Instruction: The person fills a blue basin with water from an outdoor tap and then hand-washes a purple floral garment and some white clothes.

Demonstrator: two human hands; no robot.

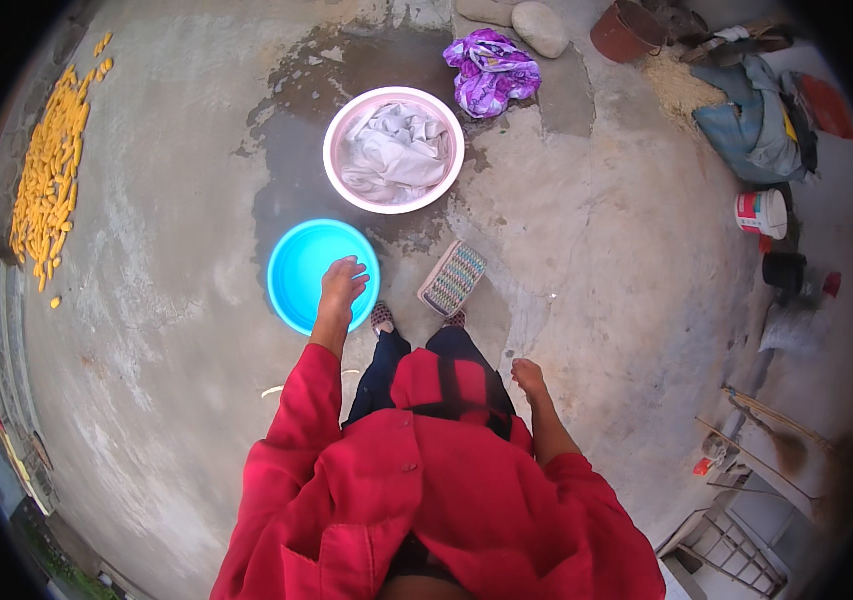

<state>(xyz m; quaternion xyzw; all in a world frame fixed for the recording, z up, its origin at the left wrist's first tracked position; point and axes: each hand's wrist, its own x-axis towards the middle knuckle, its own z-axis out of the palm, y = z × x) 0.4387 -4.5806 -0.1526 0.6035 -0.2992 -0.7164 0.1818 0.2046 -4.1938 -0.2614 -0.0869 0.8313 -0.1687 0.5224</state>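
Note:
My left hand [345,283] is raised in front of a bright blue plastic basin [288,259], its fingers apart and holding nothing. Inside the basin I see no cloth. Beside my right leg hangs my right hand [529,375], fingers curled in, with nothing showing in it. Farther ahead, a pink basin with a white rim [332,150] holds a heap of wet-looking pale cloth [400,154]. Close to my feet is a low stool with a striped knitted cover [455,277]. A crumpled purple patterned plastic bag [492,75] lies just beyond the pink basin, to its right.
Wet patches darken the concrete floor [299,135] around the basins. Corn cobs [51,172] are spread at far left, near steps [10,337]. To the right stand a brown bucket [625,34], sacks [753,127], a white pail [760,213] and brooms [786,450]. Stones [539,28] lie ahead.

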